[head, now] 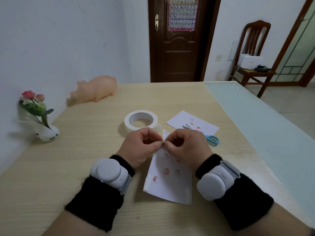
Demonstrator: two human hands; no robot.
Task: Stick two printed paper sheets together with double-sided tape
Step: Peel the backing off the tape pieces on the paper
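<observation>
Nearest you, a printed sheet (170, 183) with small red marks lies on the desk (81, 150) between your two wrists. Its near edge rests flat and its far corner is lifted towards your fingers. Each wrist carries a grey band unit (109, 171) over a black sleeve.

Your left grip (141, 147) is closed tight, with thumb and forefinger pinching that raised corner. Your right grip (185, 147) is curled the same way and pinches the same corner from the other side, so the fingertips of the two meet. What exactly sits between them is too small to tell.

Left of your left arm the wood runs bare out to the wall. On your right it ends at a pale glass strip (255, 126) along the side.

Just beyond your knuckles sits the tape roll (140, 123), its loose end trailing towards you. Right of it the second sheet (192, 121) lies flat, with blue-handled scissors (212, 139) across its near edge.

Farther back a peach pig figure (97, 88) stands by the wall, and a flower vase (42, 132) stands at the left edge.
</observation>
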